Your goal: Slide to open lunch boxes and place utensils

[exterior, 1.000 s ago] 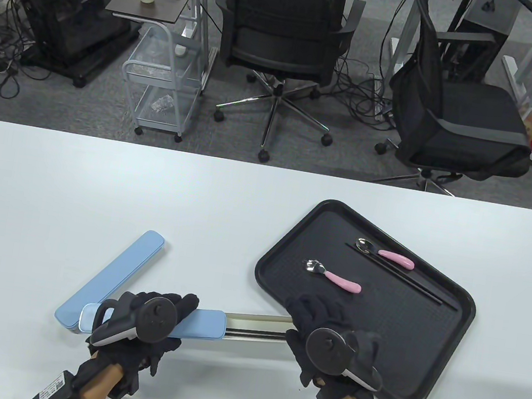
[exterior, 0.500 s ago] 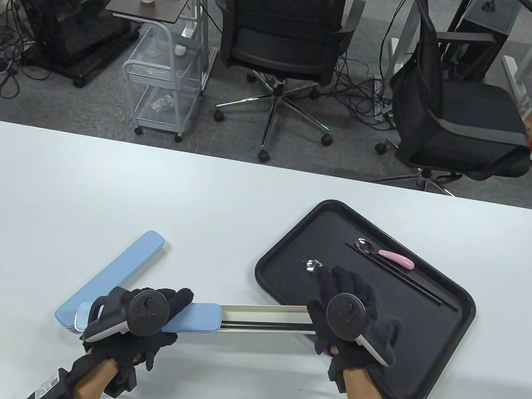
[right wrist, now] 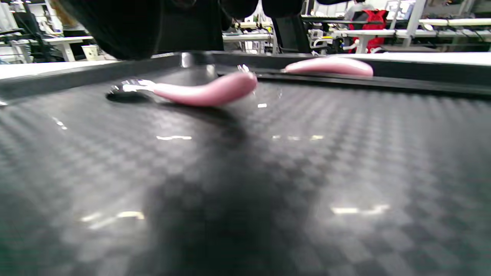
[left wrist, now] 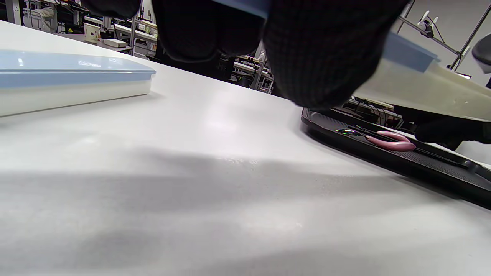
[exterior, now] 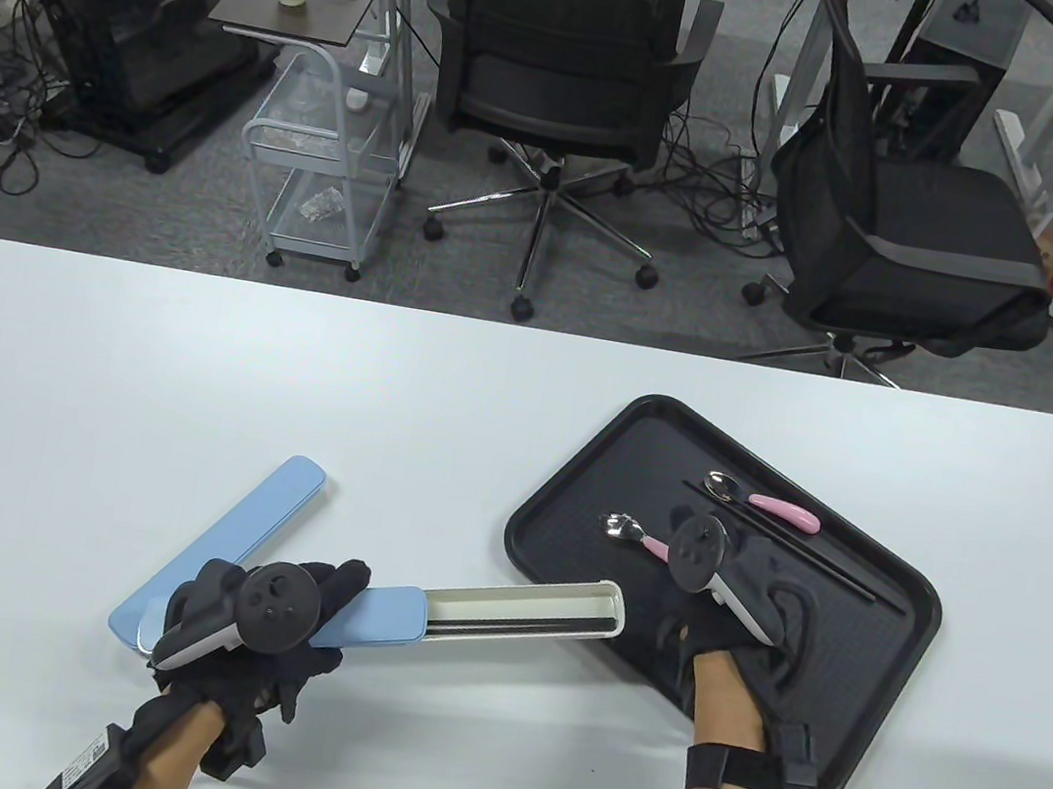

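My left hand (exterior: 312,605) grips the blue lid end of a slid-open utensil box (exterior: 385,613); its white inner drawer (exterior: 524,607) sticks out to the right, and its end reaches the black tray (exterior: 887,626). The held box also shows in the left wrist view (left wrist: 414,76). My right hand (exterior: 696,548) hovers over the tray beside the pink-handled fork (exterior: 634,532), holding nothing. The fork lies untouched in the right wrist view (right wrist: 203,90). A pink-handled spoon (exterior: 762,502) and black chopsticks (exterior: 800,549) lie further back on the tray.
A second, closed blue utensil box (exterior: 233,539) lies diagonally on the white table (exterior: 192,384), its near end under my left hand; it also shows in the left wrist view (left wrist: 73,73). Office chairs and carts stand beyond the table's far edge.
My right hand let go of the drawer's end and moved up over the tray to the fork. My left hand swung the open box so its drawer end points toward the tray.
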A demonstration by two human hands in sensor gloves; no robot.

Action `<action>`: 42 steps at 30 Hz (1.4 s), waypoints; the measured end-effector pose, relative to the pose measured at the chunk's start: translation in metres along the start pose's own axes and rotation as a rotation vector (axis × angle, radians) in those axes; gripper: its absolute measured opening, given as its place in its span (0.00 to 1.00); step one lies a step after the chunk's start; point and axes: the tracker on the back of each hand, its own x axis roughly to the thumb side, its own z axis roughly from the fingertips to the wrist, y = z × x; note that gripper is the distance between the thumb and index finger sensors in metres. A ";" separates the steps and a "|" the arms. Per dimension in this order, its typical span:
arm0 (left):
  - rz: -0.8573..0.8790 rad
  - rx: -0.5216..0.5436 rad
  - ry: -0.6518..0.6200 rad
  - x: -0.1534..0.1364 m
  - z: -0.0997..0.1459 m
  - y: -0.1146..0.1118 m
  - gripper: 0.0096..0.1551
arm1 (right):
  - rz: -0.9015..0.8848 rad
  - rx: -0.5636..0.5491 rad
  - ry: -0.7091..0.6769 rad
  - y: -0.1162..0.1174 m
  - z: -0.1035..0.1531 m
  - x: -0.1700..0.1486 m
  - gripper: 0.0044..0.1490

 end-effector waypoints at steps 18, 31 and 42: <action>-0.006 -0.011 0.003 -0.001 -0.003 0.001 0.50 | 0.080 0.083 0.057 0.016 -0.020 -0.013 0.44; -0.005 -0.002 -0.011 -0.001 -0.002 0.001 0.50 | 0.048 -0.030 0.034 0.011 -0.013 -0.016 0.32; -0.011 -0.022 -0.001 -0.001 -0.002 -0.001 0.50 | -0.236 -0.326 -0.118 -0.035 0.048 -0.021 0.32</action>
